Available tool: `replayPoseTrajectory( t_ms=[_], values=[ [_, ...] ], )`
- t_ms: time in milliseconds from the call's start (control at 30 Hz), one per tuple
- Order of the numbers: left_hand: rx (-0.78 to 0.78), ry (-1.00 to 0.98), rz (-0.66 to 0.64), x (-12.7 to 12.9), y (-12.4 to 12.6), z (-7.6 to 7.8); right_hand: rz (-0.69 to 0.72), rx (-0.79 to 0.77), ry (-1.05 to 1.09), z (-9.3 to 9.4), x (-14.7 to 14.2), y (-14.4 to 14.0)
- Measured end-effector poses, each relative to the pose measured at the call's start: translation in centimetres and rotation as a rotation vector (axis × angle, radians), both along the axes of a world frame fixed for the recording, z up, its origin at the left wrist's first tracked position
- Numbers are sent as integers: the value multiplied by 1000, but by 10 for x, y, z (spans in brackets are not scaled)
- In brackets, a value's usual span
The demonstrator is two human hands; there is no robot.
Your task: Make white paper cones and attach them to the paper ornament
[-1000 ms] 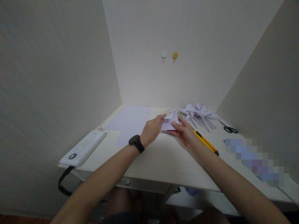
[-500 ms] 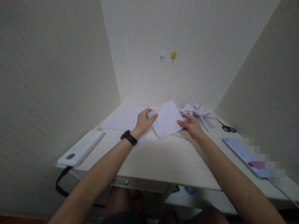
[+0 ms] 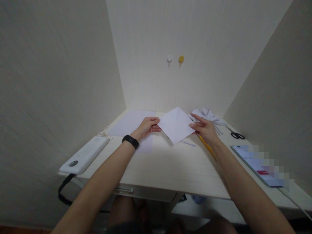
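Observation:
A square white sheet of paper (image 3: 176,125) is held up above the desk, turned so its corners point up, down and to the sides. My left hand (image 3: 149,126) pinches its left corner between thumb and fingers. At the right corner, my right hand (image 3: 203,128) grips it with the thumb in front, the index finger stretched out above. Behind my right hand lie folded white paper pieces (image 3: 207,115). A yellow pencil-like stick (image 3: 207,147) shows partly under my right wrist. Below the held sheet is a thin paper edge (image 3: 188,143).
White sheets (image 3: 126,123) lie at the back left of the desk (image 3: 156,172). A white device with a black strap (image 3: 85,156) rests at the left edge. Black scissors (image 3: 237,135) and a tablet or phone with a cable (image 3: 253,165) are on the right. Two hooks (image 3: 181,59) hang on the wall.
The sheet has been turned so that its corners point straight up and down. My left hand has shifted to its left corner, and my right hand has moved slightly right, uncovering the yellow stick.

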State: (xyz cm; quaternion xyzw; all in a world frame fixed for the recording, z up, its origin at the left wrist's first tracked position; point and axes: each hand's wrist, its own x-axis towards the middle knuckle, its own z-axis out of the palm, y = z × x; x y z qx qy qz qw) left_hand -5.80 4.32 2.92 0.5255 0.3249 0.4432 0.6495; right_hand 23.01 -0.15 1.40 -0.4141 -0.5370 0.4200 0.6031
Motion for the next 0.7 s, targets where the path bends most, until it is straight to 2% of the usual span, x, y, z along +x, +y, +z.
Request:
replayPoseTrajectory(
  t_ms=[100,200,267,400,500,600,700],
  values=[
    [-8,-21,-4,-2,2,0,41,-2,-41,2,1,-3],
    [-19,-16,13,-5,4,0,190,-49,-111,4,2,-6],
    [-12,-19,11,-8,6,0,240,-82,-135,4,1,-7],
    [-41,-22,-24,-13,6,3,184,-62,-101,3,-2,-4],
    [-95,-4,-125,-20,3,9,161,-38,-64,2,0,-2],
    [-145,29,-216,-28,-2,16,198,-58,-81,5,6,-5],
    [-162,66,-239,-32,-7,22,258,-99,-134,8,11,-9]
  ],
)
